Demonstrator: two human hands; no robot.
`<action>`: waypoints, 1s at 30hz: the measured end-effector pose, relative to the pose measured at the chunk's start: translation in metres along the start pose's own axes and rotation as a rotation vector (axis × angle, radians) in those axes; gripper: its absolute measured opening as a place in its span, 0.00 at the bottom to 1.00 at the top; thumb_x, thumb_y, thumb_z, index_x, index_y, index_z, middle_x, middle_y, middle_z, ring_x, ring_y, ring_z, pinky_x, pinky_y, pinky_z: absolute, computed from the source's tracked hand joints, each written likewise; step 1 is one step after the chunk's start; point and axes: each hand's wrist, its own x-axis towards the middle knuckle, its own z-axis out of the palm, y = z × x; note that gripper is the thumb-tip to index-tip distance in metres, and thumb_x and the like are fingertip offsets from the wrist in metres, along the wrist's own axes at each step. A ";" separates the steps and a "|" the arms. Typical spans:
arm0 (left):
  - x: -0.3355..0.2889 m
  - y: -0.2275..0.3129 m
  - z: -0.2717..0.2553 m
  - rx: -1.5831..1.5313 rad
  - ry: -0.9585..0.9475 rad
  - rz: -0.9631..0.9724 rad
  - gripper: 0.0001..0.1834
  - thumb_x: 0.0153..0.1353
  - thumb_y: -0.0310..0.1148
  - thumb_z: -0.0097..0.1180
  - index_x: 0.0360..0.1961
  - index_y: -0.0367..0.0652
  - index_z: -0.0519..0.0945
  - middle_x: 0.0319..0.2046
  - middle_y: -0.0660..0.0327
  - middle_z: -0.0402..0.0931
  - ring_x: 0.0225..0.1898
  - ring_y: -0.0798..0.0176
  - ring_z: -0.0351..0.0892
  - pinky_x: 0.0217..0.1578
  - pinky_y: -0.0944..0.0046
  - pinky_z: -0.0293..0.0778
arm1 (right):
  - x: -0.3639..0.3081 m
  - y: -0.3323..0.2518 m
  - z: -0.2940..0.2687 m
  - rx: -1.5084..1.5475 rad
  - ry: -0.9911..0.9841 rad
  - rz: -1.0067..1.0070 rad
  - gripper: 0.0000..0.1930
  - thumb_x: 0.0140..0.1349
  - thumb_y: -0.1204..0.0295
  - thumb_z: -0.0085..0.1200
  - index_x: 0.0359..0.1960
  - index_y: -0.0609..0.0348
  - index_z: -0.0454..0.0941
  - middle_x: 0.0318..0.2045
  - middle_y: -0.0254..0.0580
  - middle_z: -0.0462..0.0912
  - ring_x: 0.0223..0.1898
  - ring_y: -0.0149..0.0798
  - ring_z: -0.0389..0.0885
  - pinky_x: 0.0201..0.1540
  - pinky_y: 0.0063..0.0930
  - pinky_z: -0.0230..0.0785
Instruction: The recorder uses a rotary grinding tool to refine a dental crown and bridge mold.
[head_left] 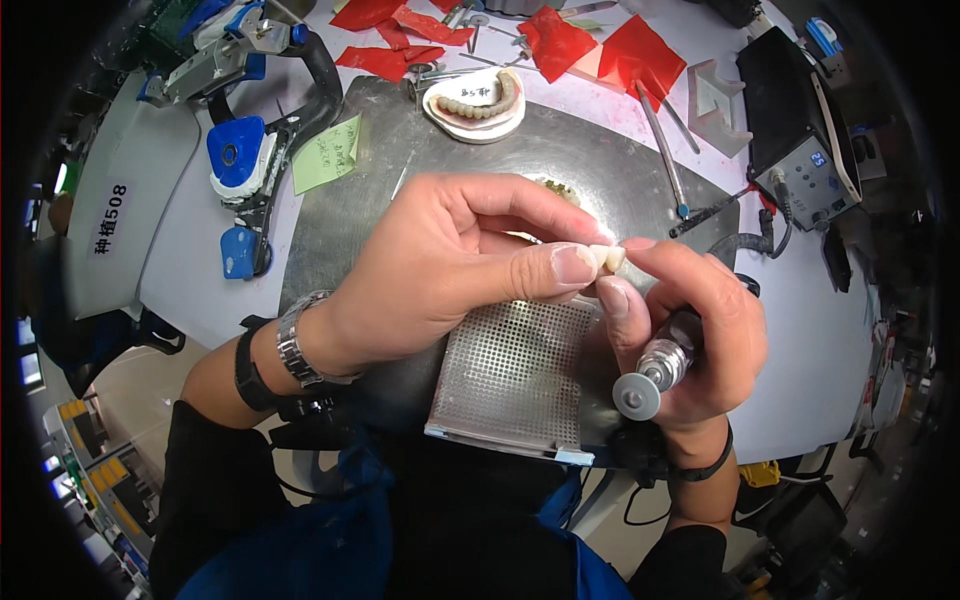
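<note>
My left hand [440,265] pinches a small pale tooth-shaped piece [612,258] between thumb and fingers, above a perforated metal tray [510,375]. My right hand [690,325] meets it fingertip to fingertip. A silver rotary handpiece [660,365] lies in the right palm, its grey disc end [636,396] pointing toward me. A metal watch and a dark band sit on the left wrist.
A grey metal work plate [330,215] covers the bench. On its far edge sits a dental arch model [478,103]. Red wax sheets [610,45], hand tools, a green note [328,152], a blue-and-black articulator [245,150] and a control box [805,150] lie around.
</note>
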 end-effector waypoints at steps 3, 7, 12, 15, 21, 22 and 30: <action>-0.001 -0.001 0.000 0.001 0.019 -0.024 0.12 0.65 0.20 0.60 0.48 0.29 0.77 0.46 0.49 0.81 0.47 0.61 0.85 0.49 0.64 0.84 | 0.000 0.004 -0.001 0.000 -0.013 -0.039 0.16 0.50 0.77 0.71 0.41 0.64 0.81 0.25 0.38 0.83 0.16 0.30 0.72 0.20 0.23 0.61; -0.001 -0.001 0.000 -0.036 0.012 -0.047 0.11 0.65 0.21 0.59 0.48 0.30 0.77 0.45 0.48 0.81 0.46 0.61 0.85 0.50 0.64 0.84 | 0.000 0.008 -0.007 -0.019 -0.079 -0.076 0.17 0.51 0.76 0.71 0.42 0.66 0.80 0.31 0.44 0.86 0.18 0.27 0.73 0.21 0.20 0.63; -0.003 0.002 0.000 0.044 0.008 0.035 0.11 0.64 0.23 0.60 0.46 0.29 0.77 0.45 0.48 0.82 0.46 0.61 0.85 0.50 0.64 0.83 | 0.004 0.012 -0.007 -0.122 -0.080 0.055 0.22 0.47 0.76 0.69 0.46 0.68 0.80 0.33 0.44 0.85 0.25 0.33 0.78 0.28 0.25 0.67; -0.004 0.004 0.000 0.108 0.009 0.057 0.11 0.64 0.23 0.61 0.45 0.29 0.77 0.45 0.46 0.82 0.47 0.61 0.85 0.50 0.64 0.82 | 0.004 0.009 -0.010 -0.150 -0.175 0.104 0.20 0.46 0.76 0.68 0.44 0.67 0.82 0.32 0.46 0.85 0.26 0.35 0.79 0.29 0.27 0.67; -0.003 0.003 -0.001 0.194 -0.062 0.144 0.09 0.65 0.22 0.58 0.44 0.29 0.76 0.48 0.40 0.81 0.48 0.57 0.85 0.52 0.61 0.82 | 0.005 0.006 -0.017 -0.171 -0.254 0.169 0.15 0.45 0.75 0.68 0.37 0.64 0.84 0.26 0.44 0.83 0.23 0.37 0.78 0.27 0.28 0.66; -0.002 0.004 -0.001 0.208 -0.059 0.137 0.09 0.65 0.22 0.58 0.44 0.29 0.76 0.48 0.40 0.81 0.48 0.57 0.85 0.52 0.61 0.82 | 0.005 0.006 -0.016 -0.172 -0.241 0.172 0.14 0.45 0.75 0.69 0.36 0.64 0.84 0.26 0.43 0.83 0.22 0.37 0.77 0.27 0.28 0.66; 0.021 0.013 -0.024 0.284 0.133 0.218 0.06 0.67 0.24 0.57 0.42 0.35 0.75 0.48 0.43 0.81 0.48 0.58 0.85 0.50 0.66 0.82 | 0.004 0.020 -0.010 -0.141 -0.002 0.205 0.12 0.42 0.74 0.72 0.27 0.58 0.81 0.20 0.41 0.80 0.20 0.42 0.79 0.22 0.32 0.66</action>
